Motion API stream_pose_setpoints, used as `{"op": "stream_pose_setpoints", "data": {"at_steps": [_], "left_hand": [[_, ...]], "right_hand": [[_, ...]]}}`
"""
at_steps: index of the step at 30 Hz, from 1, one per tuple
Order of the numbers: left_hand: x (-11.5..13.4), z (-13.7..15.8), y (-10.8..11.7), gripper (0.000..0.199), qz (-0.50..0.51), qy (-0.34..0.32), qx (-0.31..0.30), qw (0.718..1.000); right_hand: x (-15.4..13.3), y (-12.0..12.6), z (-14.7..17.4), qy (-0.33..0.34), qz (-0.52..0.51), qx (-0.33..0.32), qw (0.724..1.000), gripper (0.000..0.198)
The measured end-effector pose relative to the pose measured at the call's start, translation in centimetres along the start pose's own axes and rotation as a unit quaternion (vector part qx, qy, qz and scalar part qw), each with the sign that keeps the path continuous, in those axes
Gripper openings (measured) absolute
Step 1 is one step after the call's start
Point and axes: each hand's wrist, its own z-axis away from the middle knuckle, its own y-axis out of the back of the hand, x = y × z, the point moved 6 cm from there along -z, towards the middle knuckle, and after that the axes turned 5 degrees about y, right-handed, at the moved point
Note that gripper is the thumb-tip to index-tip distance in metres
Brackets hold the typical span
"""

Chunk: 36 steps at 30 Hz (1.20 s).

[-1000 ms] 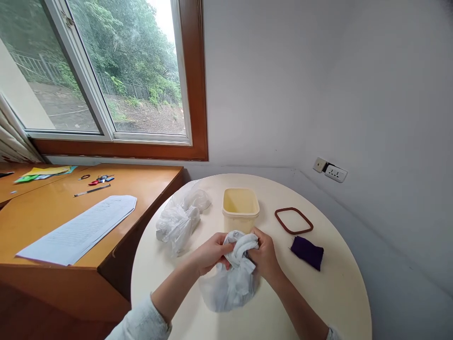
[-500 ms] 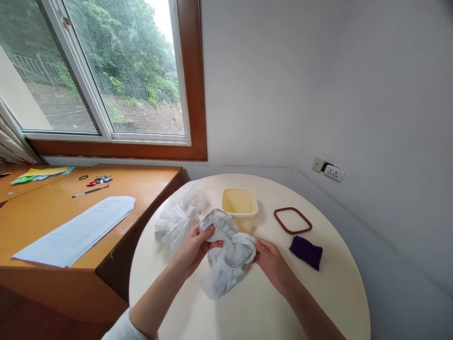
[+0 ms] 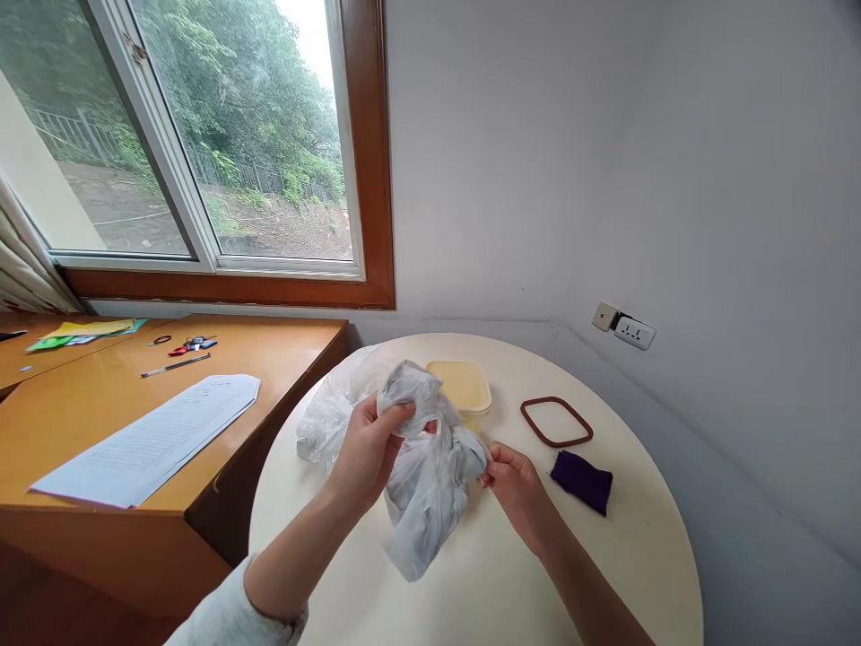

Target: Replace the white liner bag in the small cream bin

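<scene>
White bag [image 3: 430, 493] — now higher — hides more tub [image 3: 461, 381].

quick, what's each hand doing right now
Left hand: closed on the upper left of the crumpled white plastic bag.
Right hand: closed, fingers pinching the bag's right side.

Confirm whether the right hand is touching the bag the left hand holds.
Touching: the head view shows the right hand pinching the bag at its right side.
</scene>
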Motion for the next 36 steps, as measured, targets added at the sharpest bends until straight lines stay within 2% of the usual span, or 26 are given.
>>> {"op": "stream_pose_setpoints", "data": {"at_steps": [3,6,9,13,14,17,20,23,28,30,31,34,35,36], "left_hand": [[-0.1,-0.2,0.5,0.003,0.014,-0.005,0.039,0.999],[-0.8,-0.6,0.7,0.005,0.018,0.046,0.038,0.998],[-1.3,-0.9,0.1,0.002,-0.004,0.102,0.001,0.995],[-1.2,-0.7,-2.0,0.004,-0.058,0.124,-0.075,0.988],[-1.1,-0.6,-2.5,0.004,-0.073,0.125,-0.096,0.985],[-0.8,-0.4,-3.4,0.006,-0.100,0.111,-0.143,0.978],[-0.7,-0.7,-2.6,0.006,-0.108,0.095,-0.143,0.979],[-1.3,-1.0,-1.1,0.008,-0.124,0.118,-0.127,0.977],[-2.3,-1.0,0.1,0.023,-0.134,0.162,-0.119,0.971],[-2.3,-0.8,0.0,0.026,-0.134,0.166,-0.130,0.968],[-2.3,-0.7,-0.1,0.027,-0.134,0.169,-0.134,0.967],[-2.0,-0.7,0.1,0.028,-0.126,0.172,-0.122,0.969],[-1.9,-0.7,0.3,0.028,-0.121,0.171,-0.117,0.971],[-1.8,-0.8,0.4,0.028,-0.115,0.168,-0.113,0.972]], "right_hand": [[-0.4,0.1,0.2,0.017,0.030,-0.024,0.999,0.018],[-1.4,0.3,0.5,0.035,0.094,-0.046,0.994,0.023],[-2.7,0.2,0.4,0.057,0.144,-0.050,0.987,0.026],[-4.0,-1.3,-0.2,0.067,0.206,-0.081,0.973,0.039],[-4.2,-1.8,-0.4,0.069,0.219,-0.095,0.969,0.038],[-4.8,-3.1,-1.1,0.063,0.214,-0.132,0.966,0.019],[-6.0,-3.3,-1.7,0.060,0.175,-0.132,0.974,0.017],[-8.1,-3.0,-1.9,0.096,0.234,-0.108,0.961,0.016],[-11.4,-2.5,-2.3,0.157,0.420,-0.045,0.893,0.018],[-12.6,-2.4,-2.6,0.204,0.486,-0.018,0.849,0.014],[-13.2,-2.5,-2.7,0.244,0.530,-0.004,0.812,0.014],[-14.7,-3.0,-2.3,0.375,0.643,0.028,0.668,0.020],[-15.1,-3.1,-2.1,0.406,0.659,0.035,0.632,0.022],[-15.3,-3.1,-2.0,0.423,0.663,0.038,0.616,0.022]]}}
